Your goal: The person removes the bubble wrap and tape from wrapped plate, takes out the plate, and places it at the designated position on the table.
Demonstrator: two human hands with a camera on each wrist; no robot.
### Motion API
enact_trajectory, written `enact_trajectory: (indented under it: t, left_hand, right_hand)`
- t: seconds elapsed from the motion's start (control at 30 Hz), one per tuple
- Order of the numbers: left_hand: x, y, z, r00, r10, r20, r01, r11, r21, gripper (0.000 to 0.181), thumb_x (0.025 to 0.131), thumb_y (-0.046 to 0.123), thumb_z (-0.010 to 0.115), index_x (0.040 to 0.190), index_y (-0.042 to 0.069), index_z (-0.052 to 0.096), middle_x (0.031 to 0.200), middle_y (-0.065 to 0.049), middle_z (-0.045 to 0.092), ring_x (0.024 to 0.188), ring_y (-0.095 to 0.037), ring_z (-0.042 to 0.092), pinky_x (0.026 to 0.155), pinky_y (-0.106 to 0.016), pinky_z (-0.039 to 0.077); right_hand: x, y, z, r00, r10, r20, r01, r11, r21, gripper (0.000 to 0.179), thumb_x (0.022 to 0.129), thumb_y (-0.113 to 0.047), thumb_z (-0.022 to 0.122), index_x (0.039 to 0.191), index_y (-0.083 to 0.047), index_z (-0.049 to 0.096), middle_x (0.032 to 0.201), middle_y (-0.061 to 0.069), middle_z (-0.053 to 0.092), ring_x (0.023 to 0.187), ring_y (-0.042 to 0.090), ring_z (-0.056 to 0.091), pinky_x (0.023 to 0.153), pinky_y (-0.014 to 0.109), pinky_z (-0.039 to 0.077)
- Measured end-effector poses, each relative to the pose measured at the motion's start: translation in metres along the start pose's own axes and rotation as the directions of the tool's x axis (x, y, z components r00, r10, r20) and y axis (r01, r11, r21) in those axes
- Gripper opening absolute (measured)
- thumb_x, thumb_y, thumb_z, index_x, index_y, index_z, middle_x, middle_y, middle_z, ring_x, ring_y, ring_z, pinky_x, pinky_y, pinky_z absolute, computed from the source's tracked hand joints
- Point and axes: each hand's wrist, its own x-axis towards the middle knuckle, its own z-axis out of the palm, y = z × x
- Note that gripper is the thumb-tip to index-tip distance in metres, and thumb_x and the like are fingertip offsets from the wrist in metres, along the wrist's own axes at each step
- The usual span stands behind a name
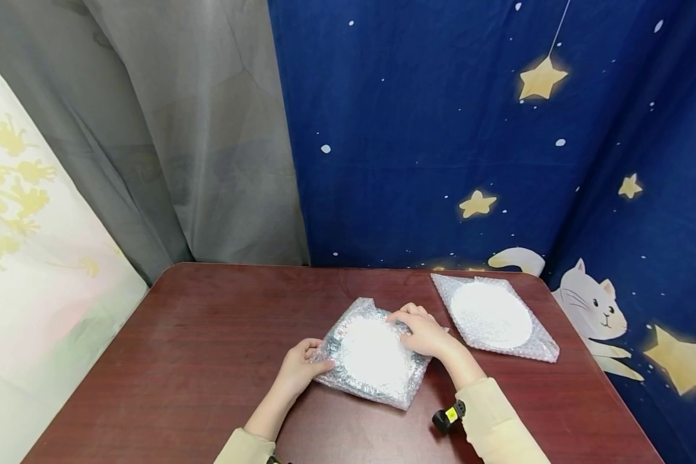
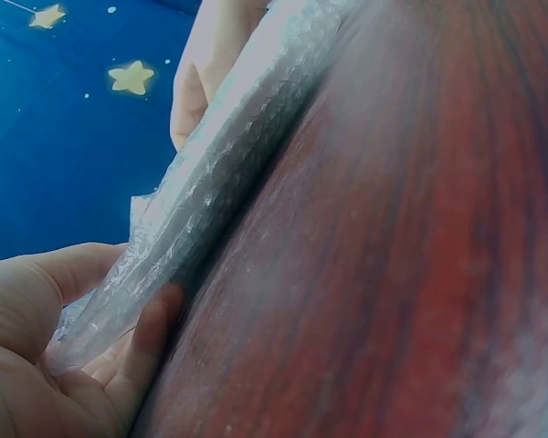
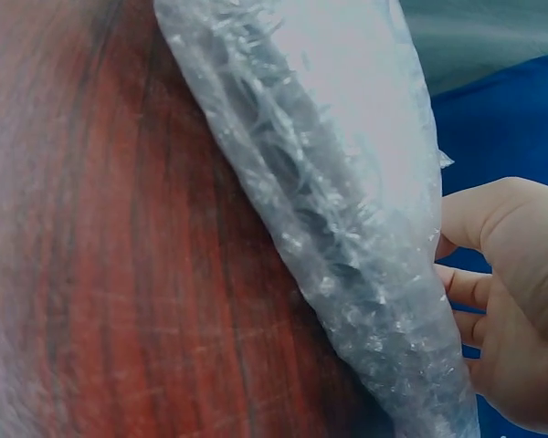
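Observation:
A bubble-wrapped package (image 1: pixel 377 361) with a round, glaring white face lies on the table before me. What is inside cannot be made out. At its left corner my left hand (image 1: pixel 301 368) grips the wrap, thumb on top and fingers underneath; the left wrist view shows this left hand (image 2: pixel 82 338) around the package's edge (image 2: pixel 210 173). My right hand (image 1: pixel 422 332) is at the upper right part of the package, its bent fingers and thumb on the wrap. In the right wrist view the right hand's fingertips (image 3: pixel 458 287) are partly hidden behind the bubble wrap (image 3: pixel 347 246).
A second bubble-wrapped package (image 1: pixel 495 316), also with a round white face, lies at the table's back right corner. The reddish-brown wooden table (image 1: pixel 209 335) has rounded back corners. Behind it hang a grey curtain (image 1: pixel 220 161) and a blue star-patterned curtain (image 1: pixel 406 142).

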Motion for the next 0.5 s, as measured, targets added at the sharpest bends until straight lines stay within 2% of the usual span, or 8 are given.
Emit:
enact_trajectory:
  t: [0.37, 0.5]
  left_hand:
    - [0.0002, -0.0012, 0.0005, 1.0, 0.01, -0.007, -0.01, 1.0, 0.02, 0.045, 0.073, 0.006, 0.08, 0.111, -0.007, 0.059, 0.09, -0.011, 0.067, 0.074, -0.015, 0.061, 0.065, -0.026, 0.05]
    - [0.0003, -0.0009, 0.0005, 1.0, 0.009, -0.006, -0.009, 1.0, 0.013, 0.045, 0.073, 0.006, 0.081, 0.11, -0.007, 0.059, 0.089, -0.011, 0.067, 0.074, -0.015, 0.06, 0.065, -0.025, 0.049]
  right_hand:
    - [-0.0015, -0.001, 0.0038, 0.999, -0.005, -0.034, 0.005, 1.0, -0.001, 0.032, 0.083, -0.003, 0.064, 0.11, -0.02, 0.062, 0.112, -0.002, 0.049, 0.113, 0.026, 0.043, 0.095, 0.051, 0.034]
    - [-0.0015, 0.0012, 0.0057, 0.997, -0.036, -0.061, 0.036, 0.999, 0.002, 0.029, 0.081, -0.002, 0.064, 0.105, -0.019, 0.061, 0.116, -0.002, 0.049, 0.113, 0.027, 0.043, 0.092, 0.052, 0.035]
